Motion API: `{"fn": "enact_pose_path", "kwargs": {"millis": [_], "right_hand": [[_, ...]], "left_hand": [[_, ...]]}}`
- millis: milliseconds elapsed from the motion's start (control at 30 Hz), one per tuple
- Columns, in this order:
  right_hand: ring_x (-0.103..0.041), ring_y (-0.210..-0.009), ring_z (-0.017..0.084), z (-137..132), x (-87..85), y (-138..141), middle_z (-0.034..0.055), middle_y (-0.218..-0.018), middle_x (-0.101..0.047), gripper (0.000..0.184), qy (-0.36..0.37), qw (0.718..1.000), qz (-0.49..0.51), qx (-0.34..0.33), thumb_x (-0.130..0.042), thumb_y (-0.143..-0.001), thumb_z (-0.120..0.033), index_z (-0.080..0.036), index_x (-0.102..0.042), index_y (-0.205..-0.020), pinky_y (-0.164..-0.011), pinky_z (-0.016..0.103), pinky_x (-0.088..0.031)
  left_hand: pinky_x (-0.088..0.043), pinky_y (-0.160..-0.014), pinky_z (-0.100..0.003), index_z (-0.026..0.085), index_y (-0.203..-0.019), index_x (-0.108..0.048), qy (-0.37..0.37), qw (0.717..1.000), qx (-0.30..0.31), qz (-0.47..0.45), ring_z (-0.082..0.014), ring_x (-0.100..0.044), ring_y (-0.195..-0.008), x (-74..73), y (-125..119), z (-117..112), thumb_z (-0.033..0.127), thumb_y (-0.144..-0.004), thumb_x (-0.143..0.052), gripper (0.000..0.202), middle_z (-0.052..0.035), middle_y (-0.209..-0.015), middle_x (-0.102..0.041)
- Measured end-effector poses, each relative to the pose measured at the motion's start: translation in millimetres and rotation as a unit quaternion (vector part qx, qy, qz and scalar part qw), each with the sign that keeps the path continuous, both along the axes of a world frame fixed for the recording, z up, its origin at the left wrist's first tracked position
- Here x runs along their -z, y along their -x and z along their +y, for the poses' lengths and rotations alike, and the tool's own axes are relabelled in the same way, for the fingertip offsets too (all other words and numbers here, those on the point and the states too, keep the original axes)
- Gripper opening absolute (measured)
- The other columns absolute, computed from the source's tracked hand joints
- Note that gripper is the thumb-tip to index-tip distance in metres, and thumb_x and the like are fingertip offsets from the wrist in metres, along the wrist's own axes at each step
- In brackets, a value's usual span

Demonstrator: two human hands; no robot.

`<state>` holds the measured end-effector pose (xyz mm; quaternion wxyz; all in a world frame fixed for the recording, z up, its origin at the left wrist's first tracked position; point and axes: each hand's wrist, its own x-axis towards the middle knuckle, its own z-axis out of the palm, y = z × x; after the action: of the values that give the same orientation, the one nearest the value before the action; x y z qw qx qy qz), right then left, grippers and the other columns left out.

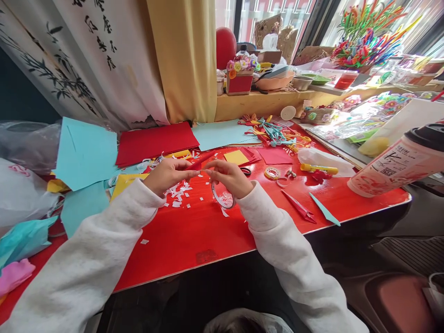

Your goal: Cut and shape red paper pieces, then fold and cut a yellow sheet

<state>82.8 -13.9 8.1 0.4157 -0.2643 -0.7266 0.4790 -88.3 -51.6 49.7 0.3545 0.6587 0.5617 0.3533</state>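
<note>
My left hand is closed on a narrow folded red paper, whose tip points up and to the right. Close beside it, my right hand pinches with thumb and forefinger, almost touching the left fingertips. A roll of clear tape hangs under the right fingers, which hold it. Whether a strip of tape runs between the two hands is too small to tell. White paper scraps lie scattered below the left hand. Partly hidden behind the right hand are black-handled scissors.
Red sheets and light-blue sheets lie at the back and left. To the right are a yellow glue stick, a smaller tape roll, folded red and blue pieces. A tall pink cup stands near the right edge.
</note>
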Motion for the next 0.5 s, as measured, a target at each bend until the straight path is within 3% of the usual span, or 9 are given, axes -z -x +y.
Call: {"fn": "enact_pose_path", "kwargs": {"millis": [300, 500], "right_hand": [[-0.04, -0.052, 0.006, -5.1, -7.2, -1.7, -0.0006, -0.057, -0.052, 0.023, 0.012, 0.997, -0.075, 0.014, -0.057, -0.068, -0.031, -0.009, -0.062, -0.074, -0.05, 0.021, -0.033], [-0.045, -0.057, 0.008, -6.6, -6.5, -1.4, 0.0017, -0.062, -0.056, 0.018, -0.028, 0.994, -0.107, 0.021, -0.056, -0.07, -0.026, -0.009, -0.062, -0.073, -0.054, 0.021, -0.035]], "left_hand": [[-0.017, -0.038, -0.019, 0.015, -0.054, -0.054, 0.077, 0.995, 0.046, 0.04, -0.0039, -0.027, -0.04, -3.2, 1.4, -3.9, 0.039, -0.06, -0.061, 0.026, 0.0055, -0.046, -0.036], [-0.016, -0.039, -0.02, 0.014, -0.052, -0.052, 0.088, 0.995, 0.021, 0.035, -0.0035, -0.025, -0.041, -5.0, -4.0, -5.7, 0.039, -0.058, -0.063, 0.028, 0.0063, -0.044, -0.031]]}}
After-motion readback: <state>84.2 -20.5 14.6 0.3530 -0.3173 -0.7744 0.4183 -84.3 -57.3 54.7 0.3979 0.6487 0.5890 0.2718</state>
